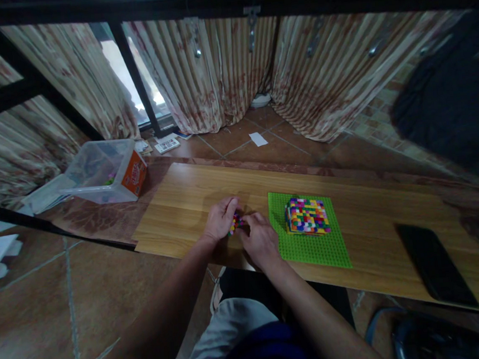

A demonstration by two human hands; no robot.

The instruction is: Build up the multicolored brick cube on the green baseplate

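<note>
Small multicoloured toy building bricks (235, 223) lie bunched between my two hands, low over the wooden board. My left hand (221, 221) is closed around their left side, thumb on top. From the right, the curled fingers of my right hand (260, 238) pinch at the same bricks; the exact piece in the fingertips is too small to tell. Just right of my right hand, a green studded baseplate (313, 255) lies flat. On it stands a block built of many coloured bricks (307, 216).
The wooden board (183, 207) lies across in front of my knees. A black flat phone-like slab (436, 265) rests at its right. Beyond its left end stands a clear plastic bin (95, 164) with an orange label and a few bricks inside. Curtains (222, 75) hang behind a dark frame.
</note>
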